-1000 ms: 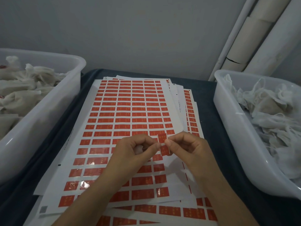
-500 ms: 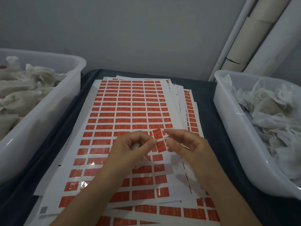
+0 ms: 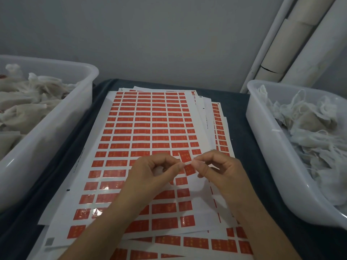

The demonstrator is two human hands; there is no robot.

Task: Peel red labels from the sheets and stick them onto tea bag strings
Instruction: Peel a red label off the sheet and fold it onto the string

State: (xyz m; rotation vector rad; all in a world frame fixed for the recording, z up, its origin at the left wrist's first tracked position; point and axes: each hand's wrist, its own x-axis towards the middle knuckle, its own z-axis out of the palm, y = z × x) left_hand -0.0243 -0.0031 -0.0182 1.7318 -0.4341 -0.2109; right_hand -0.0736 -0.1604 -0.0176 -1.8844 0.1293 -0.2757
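At the far left stands a translucent white plastic tub (image 3: pixel 56 117), filled with a heap of pale cloth tea bags (image 3: pixel 22 102) — crumpled, off-white, lying every way. Just to its right, on a dark blue cloth-covered table (image 3: pixel 242 132), lies a loose stack of white backing sheets (image 3: pixel 148 128) printed with rows of small red rectangular labels; the top sheet has bare white gaps at its near right part, and further sheets fan out beneath it toward the near edge and the right.

Above the near half of the stack, the left hand (image 3: pixel 150 177) has its fingers curled, thumb and forefinger pinching a thin white tea bag string (image 3: pixel 185 163), with something white — likely the bag itself — tucked in the palm. The string runs across to the right hand (image 3: pixel 219 169), whose thumb and forefinger pinch its other end, the remaining fingers loosely bent. A single red label (image 3: pixel 185 162) hangs on the string between the two sets of fingertips, one half standing above the string and one half below.

At the far right, a second translucent white plastic tub (image 3: pixel 266 147) holds a tangled pile of white tea bags with loose strings (image 3: pixel 308 132).
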